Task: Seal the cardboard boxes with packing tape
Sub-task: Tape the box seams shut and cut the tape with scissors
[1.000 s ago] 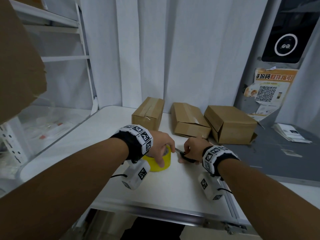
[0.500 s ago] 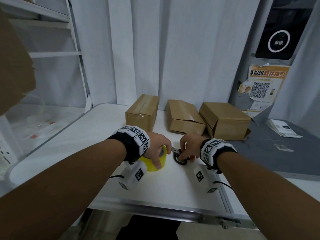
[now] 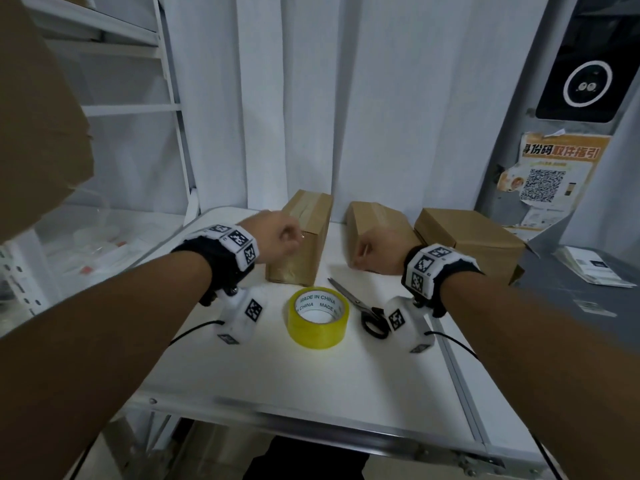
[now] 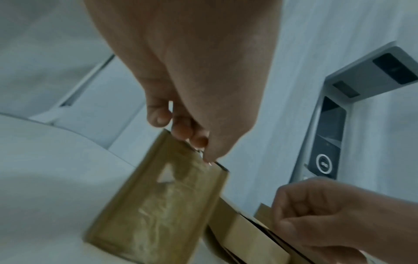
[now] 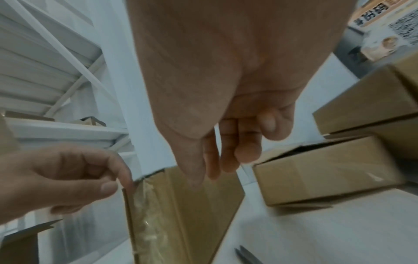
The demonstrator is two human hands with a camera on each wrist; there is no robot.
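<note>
Left hand [image 5: 68, 176] pinches box [image 5: 181, 214] corner, unclear from head view.

"MADE IN CHINA" inside tape roll [image 3: 318, 317]

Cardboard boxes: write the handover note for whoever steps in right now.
Left hand: curled fingertips at the left box's top edge; a pinch cannot be confirmed.
Right hand: relaxed, holding nothing, before the middle box.
Tape roll and scissors lie free on the table.
Done: tape shows on the left and middle boxes.
Left: the right box shows no tape; check all seams.
</note>
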